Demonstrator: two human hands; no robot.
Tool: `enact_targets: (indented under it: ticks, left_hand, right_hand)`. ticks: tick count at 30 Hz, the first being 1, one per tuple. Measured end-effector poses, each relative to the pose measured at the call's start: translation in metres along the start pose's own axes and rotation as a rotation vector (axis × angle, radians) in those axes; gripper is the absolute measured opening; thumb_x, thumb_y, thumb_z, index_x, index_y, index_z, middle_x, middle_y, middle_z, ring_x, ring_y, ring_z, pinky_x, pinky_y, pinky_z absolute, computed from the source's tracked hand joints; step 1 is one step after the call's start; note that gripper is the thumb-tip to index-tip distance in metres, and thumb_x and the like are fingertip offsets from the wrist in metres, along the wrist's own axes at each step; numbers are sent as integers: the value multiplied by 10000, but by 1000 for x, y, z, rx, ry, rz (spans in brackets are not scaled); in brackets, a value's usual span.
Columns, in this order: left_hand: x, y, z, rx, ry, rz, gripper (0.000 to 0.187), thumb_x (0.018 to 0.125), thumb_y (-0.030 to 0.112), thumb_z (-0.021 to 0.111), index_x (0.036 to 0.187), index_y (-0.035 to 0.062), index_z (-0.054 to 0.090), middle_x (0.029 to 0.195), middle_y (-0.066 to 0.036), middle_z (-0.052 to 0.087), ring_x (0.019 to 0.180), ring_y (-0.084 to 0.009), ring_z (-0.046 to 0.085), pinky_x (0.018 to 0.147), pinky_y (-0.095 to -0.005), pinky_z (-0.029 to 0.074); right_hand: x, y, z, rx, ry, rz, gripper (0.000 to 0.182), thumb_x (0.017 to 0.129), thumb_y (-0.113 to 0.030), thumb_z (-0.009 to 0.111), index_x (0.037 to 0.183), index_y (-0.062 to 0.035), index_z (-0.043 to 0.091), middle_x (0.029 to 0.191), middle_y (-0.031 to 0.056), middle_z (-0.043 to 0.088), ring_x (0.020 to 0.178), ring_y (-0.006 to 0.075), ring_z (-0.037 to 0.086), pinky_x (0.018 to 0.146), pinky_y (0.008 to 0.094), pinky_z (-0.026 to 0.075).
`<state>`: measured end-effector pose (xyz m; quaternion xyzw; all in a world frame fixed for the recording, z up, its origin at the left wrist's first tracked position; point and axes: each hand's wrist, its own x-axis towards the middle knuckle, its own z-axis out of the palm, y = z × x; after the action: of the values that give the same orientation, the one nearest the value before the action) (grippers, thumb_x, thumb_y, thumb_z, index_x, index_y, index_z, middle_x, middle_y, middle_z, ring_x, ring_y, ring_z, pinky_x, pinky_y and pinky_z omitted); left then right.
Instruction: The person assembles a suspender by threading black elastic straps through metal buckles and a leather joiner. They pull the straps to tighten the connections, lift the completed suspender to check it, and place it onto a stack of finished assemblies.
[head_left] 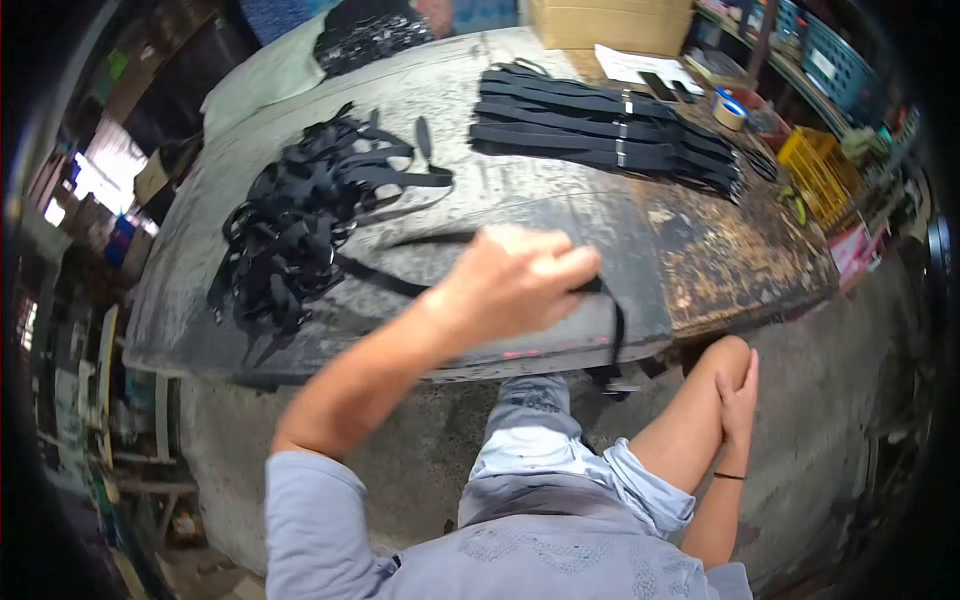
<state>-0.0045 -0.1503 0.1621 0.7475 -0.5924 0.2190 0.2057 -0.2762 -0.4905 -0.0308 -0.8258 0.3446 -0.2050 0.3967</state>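
My left hand (525, 275) is closed around a black strap (617, 325) above the near part of the table. One end of the strap hangs past the table's front edge, with a small metal piece at its tip. To the left lies a tangled heap of black straps (290, 200), and strands reach from it toward my left hand. My right hand (738, 400) lies on my bent knee with its fingers stretched out, holding nothing. A stack of straightened black straps (580, 130), with metal fittings across it, is at the far right of the table.
The worn table (560, 215) spans the view. At its back are a cardboard box (610, 25), papers (640, 65), a dark phone (657, 86) and a tape roll (730, 112). A pale sack (265, 75) and another dark pile (370, 38) lie far left. A yellow crate (815, 175) stands right.
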Motion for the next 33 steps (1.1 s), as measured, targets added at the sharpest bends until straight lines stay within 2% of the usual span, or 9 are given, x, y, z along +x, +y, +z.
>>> enact_targets:
  ticks: [3,5,8,11,16,20,27,31,33]
  left_hand:
    - [-10,30,83,-140,27,14,271,662,182,742,889,115,610,721,-31,587,659,-228,649,583,-365,516]
    - [-8,54,101,-244,71,19,302,636,172,752,879,106,587,722,-37,565,692,-232,647,607,-372,501]
    - [-4,80,105,-346,110,9,327,611,167,763,880,108,587,739,-32,565,709,-236,638,617,-373,490]
    - [-3,86,108,-416,214,52,307,616,154,754,869,110,585,736,-25,559,695,-227,624,619,-364,476]
    - [-30,71,89,-254,86,26,618,666,94,707,1263,183,573,834,-51,486,707,-239,535,614,-367,418]
    - [-50,56,72,-220,82,-85,890,644,84,724,1483,187,447,858,-59,485,712,-243,531,621,-369,417]
    - [-113,-35,-10,64,-116,-420,418,610,32,697,1021,105,671,950,-92,651,833,-307,677,687,-402,570]
    - [-125,-51,-89,118,-4,-445,403,641,-24,661,1037,45,664,995,-154,676,915,-348,668,789,-398,553]
    - [-122,-51,-118,75,15,-461,381,650,-64,622,1025,-7,656,991,-177,682,919,-336,673,822,-373,523]
  right_hand:
    - [-8,-42,3,-119,84,-111,850,895,-465,690,1506,7,335,1560,157,325,1450,311,307,1177,433,258]
    - [-19,-88,3,422,-74,-304,985,820,-536,746,1518,4,307,1553,173,338,1449,308,312,1176,458,262]
    - [-30,-147,17,186,-310,-666,1092,733,-508,825,1529,3,278,1547,176,348,1449,304,312,1178,434,258]
    - [-37,-172,46,371,-462,-411,1091,677,-306,900,1523,9,288,1343,168,553,1243,260,541,1071,355,400]
    - [-30,-175,49,358,-442,-489,693,638,160,360,1290,52,570,1133,114,658,1025,171,621,926,272,477]
    - [-12,-191,20,-81,-364,-798,566,734,156,450,1263,31,610,967,87,675,843,141,627,767,253,492]
    - [51,-169,-61,137,-16,-683,379,963,-58,474,1319,-37,601,837,-68,518,654,16,400,571,184,310]
    - [82,-192,-93,-145,78,-823,362,955,-3,463,1291,-8,597,1202,90,659,1090,182,608,979,318,448]
    - [87,-215,-94,-240,50,-964,341,891,40,521,1209,-25,625,1146,112,674,1059,190,630,958,298,459]
